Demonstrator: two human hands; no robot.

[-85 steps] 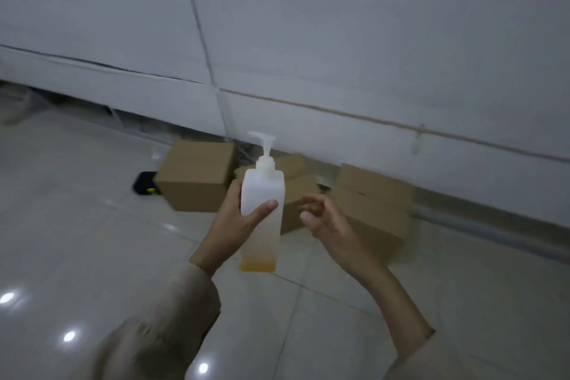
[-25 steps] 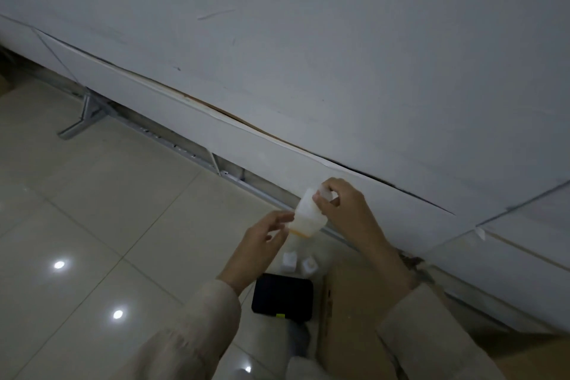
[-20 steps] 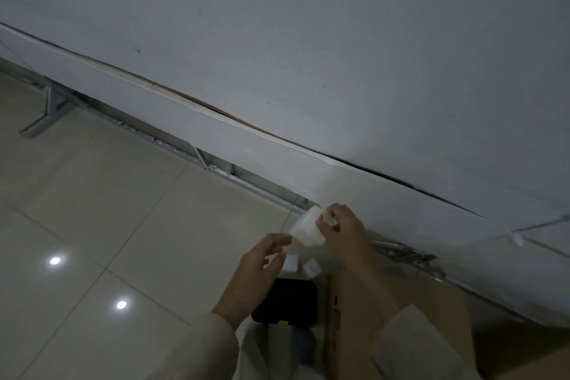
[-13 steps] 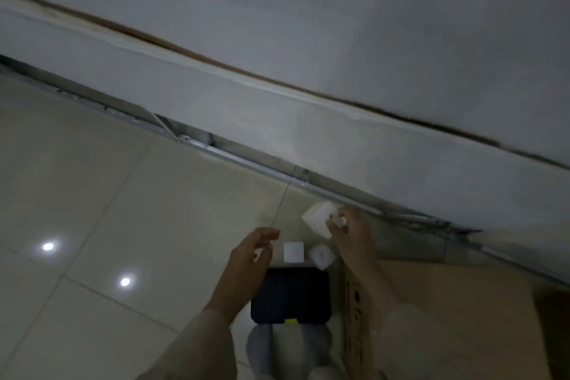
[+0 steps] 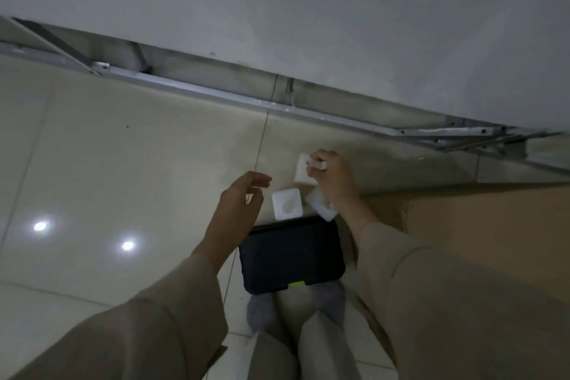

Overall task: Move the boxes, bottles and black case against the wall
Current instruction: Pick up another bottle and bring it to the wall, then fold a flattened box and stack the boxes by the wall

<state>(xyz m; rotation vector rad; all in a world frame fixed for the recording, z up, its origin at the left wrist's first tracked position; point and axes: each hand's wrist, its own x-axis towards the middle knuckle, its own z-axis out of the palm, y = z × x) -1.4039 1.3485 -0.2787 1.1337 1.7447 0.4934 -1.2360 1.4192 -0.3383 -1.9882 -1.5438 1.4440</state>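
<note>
right hand (image 5: 331, 177) is pinching the pump head of a white pump bottle (image 5: 303, 170), seen from straight above, so i can't tell if its base is on the floor yet. it sits nearer the wall (image 5: 308, 9) than the other two bottles: one (image 5: 287, 204) just in front of the black case (image 5: 291, 253), and another (image 5: 320, 205) partly under the right wrist. left hand (image 5: 239, 203) is holding nothing, fingers loosely curled, hovering just left of the bottles.

the black case lies flat on the tile floor (image 5: 123, 163), its green latch towards the person's socked feet. a big cardboard box (image 5: 478, 219) is on the right, just beside the case and the bottles.

my take on doing this step well: keep the bottle upright and set it down flat before letting go of the pump, since a tall thin bottle held only by the top can swing and tip. i'd aim for the bare tile between the other bottles and the metal rail (image 5: 277, 102) at the wall's foot, without knocking the neighbours. the left hand is close enough to steady the body if it wobbles. the case looks like it needs pushing closer afterwards.
</note>
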